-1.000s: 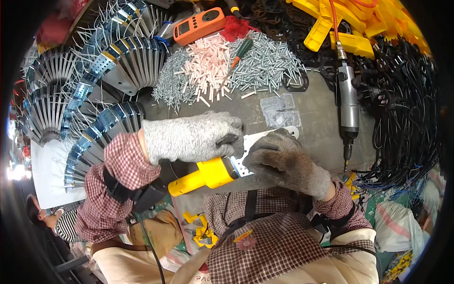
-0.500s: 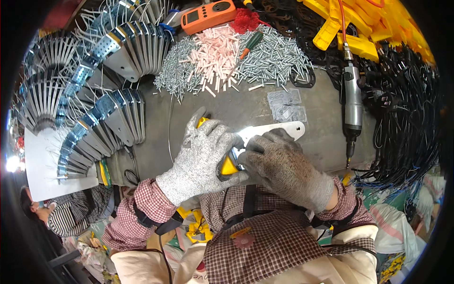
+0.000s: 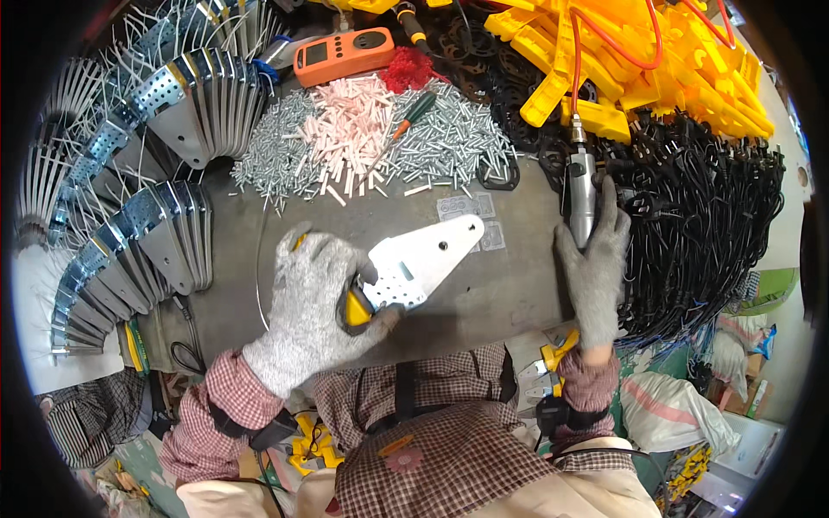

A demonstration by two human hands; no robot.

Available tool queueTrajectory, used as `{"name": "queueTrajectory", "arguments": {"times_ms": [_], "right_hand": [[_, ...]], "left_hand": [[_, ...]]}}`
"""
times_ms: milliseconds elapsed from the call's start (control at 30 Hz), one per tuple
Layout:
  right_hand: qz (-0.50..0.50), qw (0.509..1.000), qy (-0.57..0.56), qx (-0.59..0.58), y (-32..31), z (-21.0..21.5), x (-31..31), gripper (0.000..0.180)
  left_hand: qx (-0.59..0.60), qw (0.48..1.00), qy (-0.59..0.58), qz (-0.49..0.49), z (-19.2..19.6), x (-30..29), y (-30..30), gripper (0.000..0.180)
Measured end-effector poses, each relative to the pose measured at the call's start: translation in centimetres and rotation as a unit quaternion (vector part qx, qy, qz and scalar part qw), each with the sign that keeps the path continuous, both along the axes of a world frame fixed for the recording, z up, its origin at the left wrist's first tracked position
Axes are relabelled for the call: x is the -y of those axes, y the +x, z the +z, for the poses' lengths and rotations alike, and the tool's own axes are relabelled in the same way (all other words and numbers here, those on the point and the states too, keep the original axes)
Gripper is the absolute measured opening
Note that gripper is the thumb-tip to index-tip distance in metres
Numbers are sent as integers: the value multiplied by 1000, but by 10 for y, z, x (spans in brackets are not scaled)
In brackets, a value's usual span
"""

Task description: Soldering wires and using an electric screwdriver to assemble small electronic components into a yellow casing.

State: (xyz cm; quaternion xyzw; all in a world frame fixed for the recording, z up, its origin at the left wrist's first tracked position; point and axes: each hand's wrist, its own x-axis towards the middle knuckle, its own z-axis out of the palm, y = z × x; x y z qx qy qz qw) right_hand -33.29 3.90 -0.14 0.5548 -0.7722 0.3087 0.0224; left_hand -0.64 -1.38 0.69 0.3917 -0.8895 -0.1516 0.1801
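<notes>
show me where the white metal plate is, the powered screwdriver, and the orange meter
white metal plate point(image 3: 429, 255), head view, on its flat middle.
powered screwdriver point(image 3: 580, 186), head view, on its grey barrel.
orange meter point(image 3: 344, 53), head view, on the middle of its case.

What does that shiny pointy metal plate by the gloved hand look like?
The metal plate is a flat, silvery, triangle-like piece with rounded corners and small holes. It lies on the grey workbench, narrow tip pointing up and right. The left hand, in a grey glove, presses its wide end against a yellow part.
</notes>
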Motion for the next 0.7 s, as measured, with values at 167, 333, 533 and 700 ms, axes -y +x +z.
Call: {"name": "queueTrajectory", "arguments": {"times_ms": [167, 333, 533, 700], "right_hand": [[3, 920, -50, 388, -3, 2, 11, 74], [262, 485, -135, 823, 46, 6, 33, 59], [175, 303, -154, 924, 87, -17, 48, 35], [156, 280, -135, 937, 92, -20, 45, 30]], "left_hand": [[-34, 999, -10, 4, 2, 4, 5, 44], [22, 999, 27, 6, 4, 8, 5, 48], [23, 1000, 13, -1, 2, 7, 6, 52], [15, 1000, 21, -1, 2, 7, 4, 47]]}}
